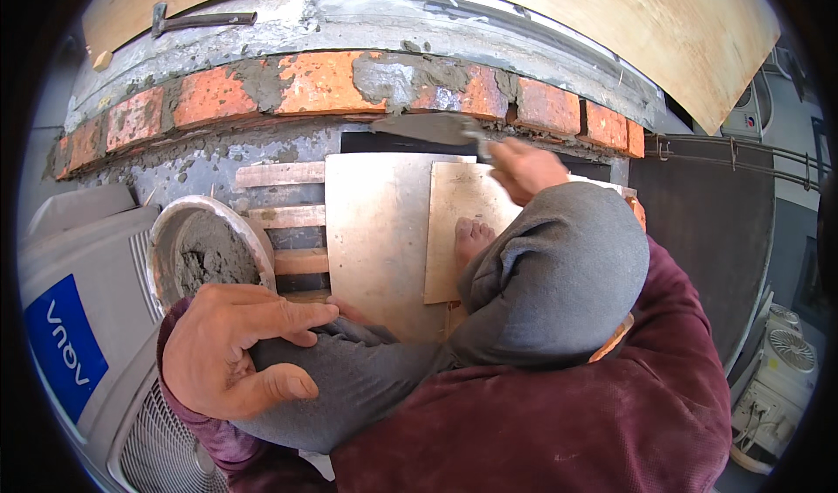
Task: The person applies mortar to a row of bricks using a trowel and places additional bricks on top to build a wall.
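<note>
My right hand (526, 170) is closed round the handle of a trowel (429, 128). Its mortar-smeared blade points left, along the near side of a curved-looking row of red bricks (321, 83). Grey mortar (384, 78) covers part of the middle bricks and sits in several joints. My left hand (236, 345) is held over my left leg with thumb and fingers apart, and nothing is in it. Close beyond that hand stands a round bucket (266, 247) with wet mortar (214, 253) inside. The trowel's handle is mostly hidden by my right fingers.
A hammer (205, 22) lies on the ledge behind the bricks, far left. My bare foot (472, 238) rests on boards (375, 231) over wooden slats (288, 216). A grey fan unit (96, 222) stands left; metal rods (742, 150) jut out at right. A large wooden sheet (646, 22) lies beyond the ledge.
</note>
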